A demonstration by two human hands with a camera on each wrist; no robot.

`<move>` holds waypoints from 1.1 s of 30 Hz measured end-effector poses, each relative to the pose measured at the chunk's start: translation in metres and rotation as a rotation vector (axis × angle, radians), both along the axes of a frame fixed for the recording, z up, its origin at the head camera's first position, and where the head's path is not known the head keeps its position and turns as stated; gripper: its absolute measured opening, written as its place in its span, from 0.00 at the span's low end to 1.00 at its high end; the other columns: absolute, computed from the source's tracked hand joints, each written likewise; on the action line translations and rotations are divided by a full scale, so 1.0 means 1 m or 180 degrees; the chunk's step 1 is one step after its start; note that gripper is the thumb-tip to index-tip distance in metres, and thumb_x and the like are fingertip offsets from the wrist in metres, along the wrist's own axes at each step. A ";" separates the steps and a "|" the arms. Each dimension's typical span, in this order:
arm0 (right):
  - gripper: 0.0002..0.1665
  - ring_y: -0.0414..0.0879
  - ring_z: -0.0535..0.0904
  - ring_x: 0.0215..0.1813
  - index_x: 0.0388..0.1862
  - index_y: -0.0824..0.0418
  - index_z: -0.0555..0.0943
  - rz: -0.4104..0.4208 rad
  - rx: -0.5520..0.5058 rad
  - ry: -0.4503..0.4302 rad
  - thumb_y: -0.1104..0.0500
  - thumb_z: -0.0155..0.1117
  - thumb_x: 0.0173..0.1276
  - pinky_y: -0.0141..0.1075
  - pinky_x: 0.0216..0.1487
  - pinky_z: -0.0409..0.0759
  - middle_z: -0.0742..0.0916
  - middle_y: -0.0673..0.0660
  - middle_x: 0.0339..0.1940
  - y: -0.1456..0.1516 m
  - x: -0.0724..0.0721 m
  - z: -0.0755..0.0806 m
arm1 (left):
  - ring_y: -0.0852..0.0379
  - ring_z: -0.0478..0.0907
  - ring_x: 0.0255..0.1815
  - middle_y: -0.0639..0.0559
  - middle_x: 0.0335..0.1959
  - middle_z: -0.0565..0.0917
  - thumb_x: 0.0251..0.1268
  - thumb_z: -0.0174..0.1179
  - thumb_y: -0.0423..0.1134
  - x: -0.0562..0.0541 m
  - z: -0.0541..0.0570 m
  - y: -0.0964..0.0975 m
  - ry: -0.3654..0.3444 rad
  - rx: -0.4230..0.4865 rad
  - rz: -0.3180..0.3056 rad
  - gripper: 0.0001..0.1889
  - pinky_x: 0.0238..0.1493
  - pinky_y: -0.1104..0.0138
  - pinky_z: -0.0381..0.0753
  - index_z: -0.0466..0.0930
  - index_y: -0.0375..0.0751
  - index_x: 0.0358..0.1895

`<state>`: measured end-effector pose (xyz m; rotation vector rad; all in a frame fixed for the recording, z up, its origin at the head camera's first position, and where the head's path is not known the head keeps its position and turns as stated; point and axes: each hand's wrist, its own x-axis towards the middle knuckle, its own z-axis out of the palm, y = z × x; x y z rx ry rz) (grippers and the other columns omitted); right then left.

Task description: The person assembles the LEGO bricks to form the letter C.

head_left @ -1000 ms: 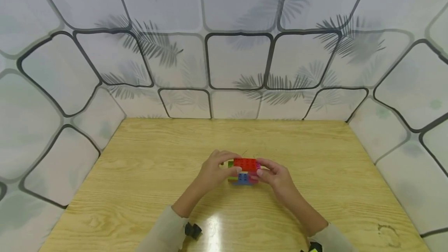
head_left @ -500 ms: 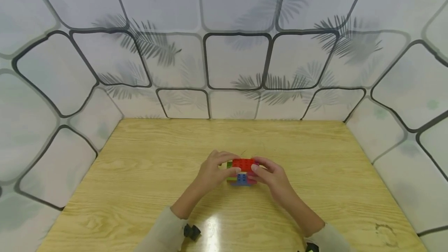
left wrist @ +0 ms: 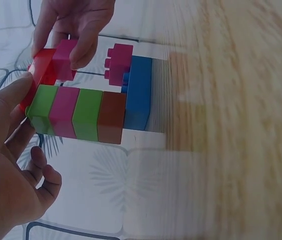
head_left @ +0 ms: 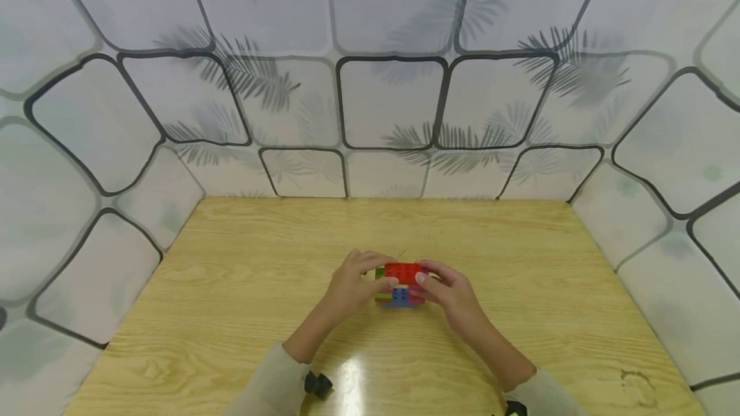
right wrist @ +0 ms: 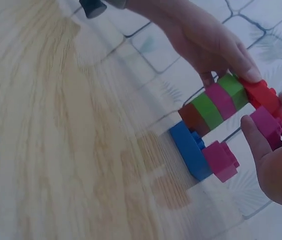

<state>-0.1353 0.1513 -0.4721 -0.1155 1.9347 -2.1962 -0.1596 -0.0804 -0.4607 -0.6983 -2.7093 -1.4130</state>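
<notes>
A red building brick (head_left: 403, 269) lies across the top of a small brick build. My left hand (head_left: 351, 284) pinches its left end, thumb in front. My right hand (head_left: 457, 294) grips its right end, with a finger against the pink brick (left wrist: 64, 60) under it. Below the red brick's left end stands a column: green brick (left wrist: 42, 107), pink, green, then a brown brick (left wrist: 112, 117). That column rises from a long blue brick (left wrist: 139, 95) on the table. Another pink brick (right wrist: 220, 160) sits on the blue one's other end, with a gap above it.
The build stands on a wood-grain table (head_left: 260, 255). Patterned white panels (head_left: 393, 101) enclose the back and both sides. Dark wrist devices show at the cuffs, such as the left device (head_left: 318, 385).
My right hand has shifted slightly left, its thumb moving onto the front of the red brick. Over the last half second both hands have stayed nearly still.
</notes>
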 end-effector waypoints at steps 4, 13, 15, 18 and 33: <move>0.29 0.49 0.86 0.56 0.68 0.66 0.72 0.0122 0.0314 0.0208 0.54 0.63 0.75 0.40 0.56 0.83 0.79 0.67 0.64 0.004 0.000 -0.004 | 0.45 0.70 0.44 0.67 0.56 0.83 0.62 0.65 0.62 0.001 -0.001 -0.001 -0.0049 0.0018 0.0032 0.22 0.41 0.63 0.69 0.85 0.62 0.57; 0.26 0.51 0.80 0.63 0.68 0.57 0.75 0.0198 0.0909 0.0833 0.55 0.65 0.74 0.32 0.56 0.81 0.81 0.59 0.65 0.015 -0.003 -0.013 | 0.47 0.68 0.46 0.68 0.56 0.82 0.61 0.67 0.60 0.002 -0.006 -0.002 -0.0227 0.0201 0.0032 0.25 0.45 0.60 0.69 0.83 0.57 0.60; 0.25 0.48 0.79 0.63 0.67 0.59 0.76 0.0176 0.0990 0.1020 0.57 0.65 0.73 0.31 0.56 0.81 0.81 0.59 0.65 0.017 -0.003 -0.014 | 0.47 0.68 0.47 0.66 0.57 0.82 0.62 0.67 0.59 0.002 -0.007 -0.001 -0.0208 0.0209 0.0001 0.25 0.46 0.60 0.70 0.83 0.55 0.60; 0.25 0.41 0.79 0.62 0.66 0.60 0.76 0.0121 0.0973 0.1179 0.59 0.66 0.72 0.30 0.56 0.81 0.82 0.60 0.64 0.020 -0.003 -0.015 | 0.48 0.68 0.48 0.64 0.58 0.82 0.62 0.67 0.60 0.002 -0.007 -0.002 -0.0188 0.0199 -0.0047 0.27 0.48 0.59 0.70 0.81 0.56 0.62; 0.20 0.38 0.79 0.64 0.60 0.63 0.78 0.0236 0.0654 0.1483 0.67 0.66 0.70 0.34 0.55 0.83 0.80 0.66 0.62 0.035 0.000 -0.023 | 0.48 0.71 0.61 0.66 0.61 0.79 0.63 0.69 0.55 0.013 -0.013 -0.020 -0.0174 0.0261 0.0083 0.22 0.57 0.48 0.75 0.80 0.62 0.60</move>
